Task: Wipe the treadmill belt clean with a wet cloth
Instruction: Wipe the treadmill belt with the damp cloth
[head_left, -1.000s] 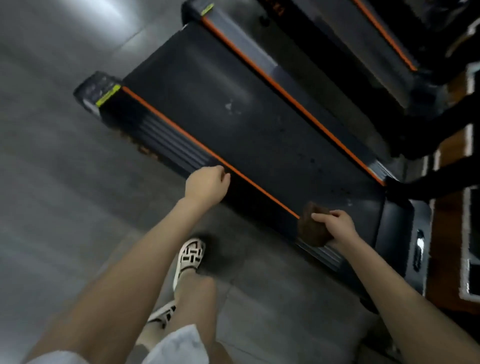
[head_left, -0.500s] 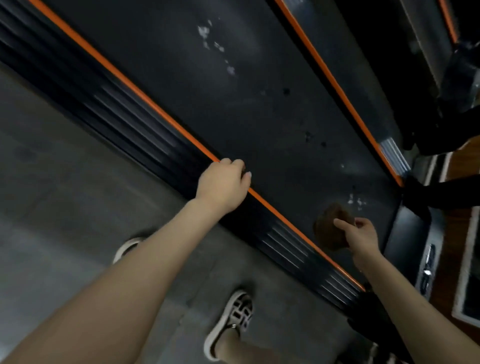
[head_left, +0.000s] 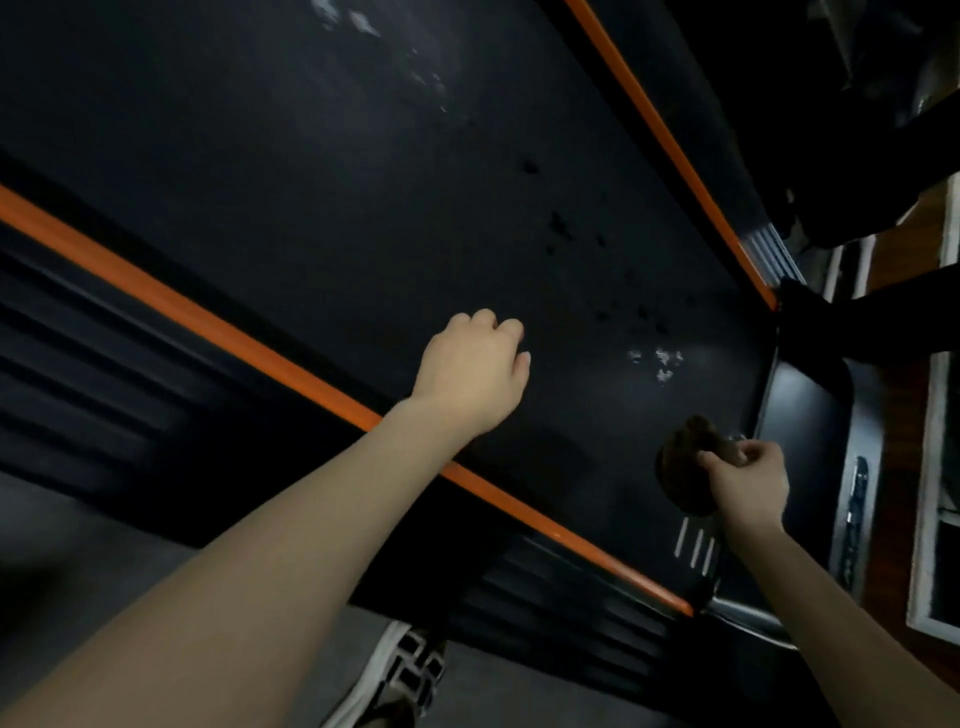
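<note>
A: Whereabouts of the cloth (head_left: 685, 480)?
B: Sits on the belt (head_left: 311, 182), just beyond the orange stripe (head_left: 234, 338), pinched by curled fingers of the right hand (head_left: 748, 486).
A: And the left hand (head_left: 472, 374)?
B: Also beyond the orange stripe, fingers curled under, gripping nothing.

We see the belt (head_left: 363, 182) matt black, its edge strip (head_left: 208, 325) glossy orange, and the brown cloth (head_left: 680, 483) on it coarse.

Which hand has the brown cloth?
The right hand pinches the brown cloth; the left hand, over the treadmill belt, has curled fingers and holds nothing.
</note>
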